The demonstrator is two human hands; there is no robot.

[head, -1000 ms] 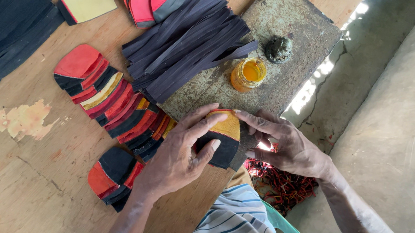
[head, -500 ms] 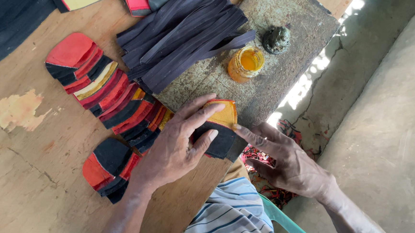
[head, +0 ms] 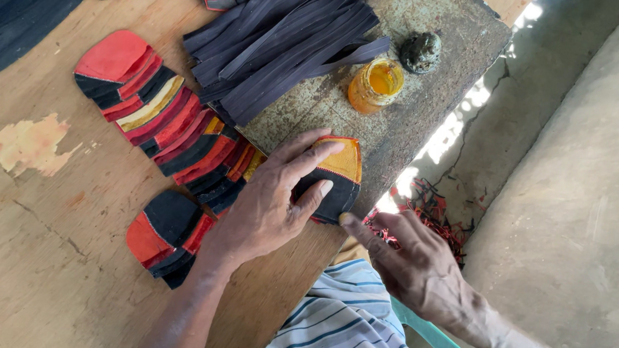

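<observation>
A yellow-and-black stitched fabric piece lies on the edge of a worn grey slab. My left hand presses flat on it, fingers spread over its black part. My right hand hovers just right of the piece, its index fingertip near the piece's lower corner, holding nothing. A fanned row of red, black and yellow fabric pieces lies on the wooden table to the left. A smaller stack of red and black pieces sits beside my left wrist.
A bundle of dark fabric strips lies across the slab. A small jar of yellow glue and its grimy lid stand behind the piece. Red thread scraps litter the concrete floor. Black cloth lies at top left.
My right hand has let go of the piece's edge and drawn back towards me. My left hand stays pressed on the piece. The view has shifted slightly.
</observation>
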